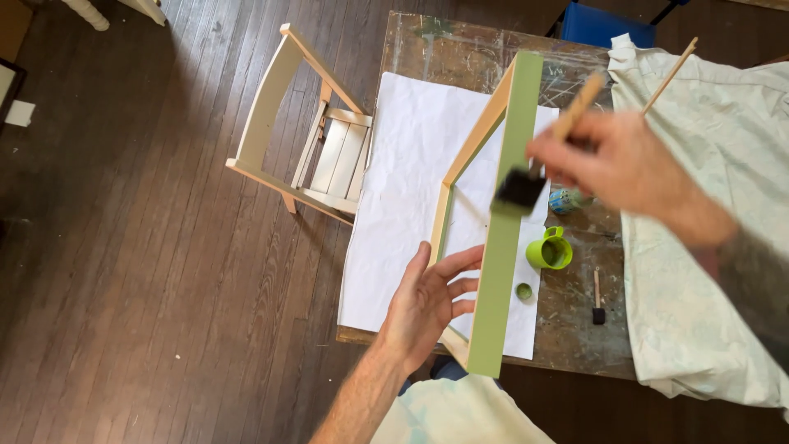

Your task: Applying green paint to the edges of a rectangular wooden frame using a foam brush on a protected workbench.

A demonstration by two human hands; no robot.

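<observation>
A wooden frame (pixel 503 247) stands on edge over white paper (pixel 407 181), its upper face painted light green, its other sides bare wood. My left hand (pixel 427 300) steadies it from the left, fingers spread against the inner edge near the bottom. My right hand (pixel 616 160) holds a foam brush (pixel 522 189) by its wooden handle. The black foam tip rests on the green face about midway along the frame.
A green cup of paint (pixel 549 251) and a small green lid (pixel 523 290) sit right of the frame. A second foam brush (pixel 597 302) lies on the stained table (pixel 575 329). A pale cloth (pixel 707 247) covers the right side. A wooden chair (pixel 304 136) stands at left.
</observation>
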